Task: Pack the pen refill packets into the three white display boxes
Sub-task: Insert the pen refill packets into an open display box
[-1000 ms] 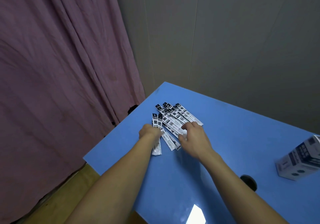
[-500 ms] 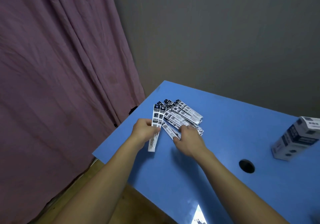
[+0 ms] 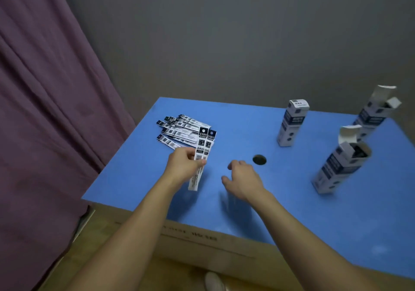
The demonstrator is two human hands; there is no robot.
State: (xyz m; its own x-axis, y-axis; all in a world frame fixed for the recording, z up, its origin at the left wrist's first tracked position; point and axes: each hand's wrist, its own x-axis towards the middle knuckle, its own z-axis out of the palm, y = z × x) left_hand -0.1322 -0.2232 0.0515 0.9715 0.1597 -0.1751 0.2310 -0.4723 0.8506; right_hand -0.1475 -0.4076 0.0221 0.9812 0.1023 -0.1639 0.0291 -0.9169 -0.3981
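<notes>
Packets (image 3: 202, 153) partly behind left hand (image 3: 183, 167)

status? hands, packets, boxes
Left hand grips a few refill packets, lifted off the pile. Right hand open, empty, above the table. Near box and far-right box open; middle box closed. Path clear.

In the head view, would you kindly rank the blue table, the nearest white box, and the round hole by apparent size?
1. blue table
2. nearest white box, though nearness to the camera flatters it
3. round hole
</notes>
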